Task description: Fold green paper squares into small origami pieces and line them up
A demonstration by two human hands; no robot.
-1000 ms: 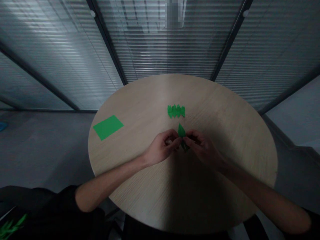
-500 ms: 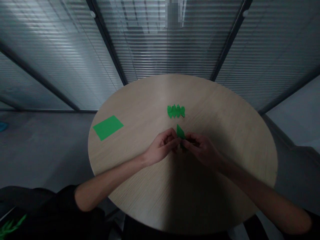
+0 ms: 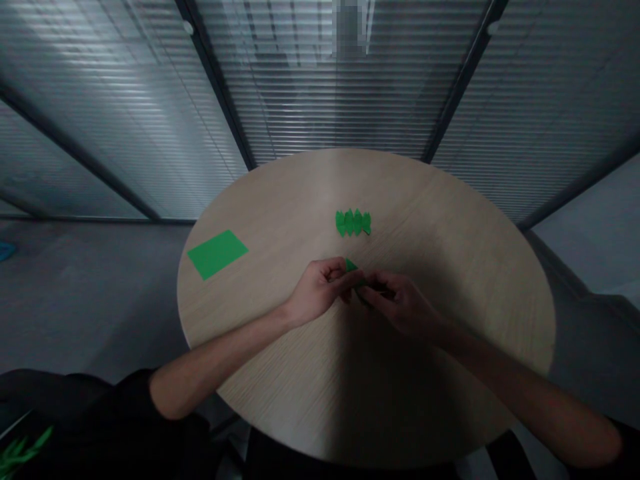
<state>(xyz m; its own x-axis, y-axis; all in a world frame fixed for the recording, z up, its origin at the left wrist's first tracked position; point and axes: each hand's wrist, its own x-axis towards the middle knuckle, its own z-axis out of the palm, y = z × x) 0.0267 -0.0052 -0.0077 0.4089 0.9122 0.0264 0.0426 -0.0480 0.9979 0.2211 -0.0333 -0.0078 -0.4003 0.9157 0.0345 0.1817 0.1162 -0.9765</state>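
A small piece of folded green paper (image 3: 351,265) is pinched between my two hands above the middle of the round table. My left hand (image 3: 320,288) grips it from the left, thumb across its face. From the right, my right hand (image 3: 400,300) closes on its lower edge with thumb and fingers. Much of the paper is hidden behind my fingers. Just beyond my hands, several small folded green paper pieces (image 3: 353,223) with pointed ends stand side by side in a row. Off to the left lies a flat green sheet of paper (image 3: 218,254).
The round wooden table (image 3: 280,413) carries all of this, with my shadow across its near right part. Glass panels with blinds (image 3: 340,113) rise behind its far edge. A small blue object (image 3: 6,251) lies on the floor at far left.
The folded paper has tipped to the left and shows less between my fingers. My left thumb now reaches over it. The row and the flat sheet stay put.
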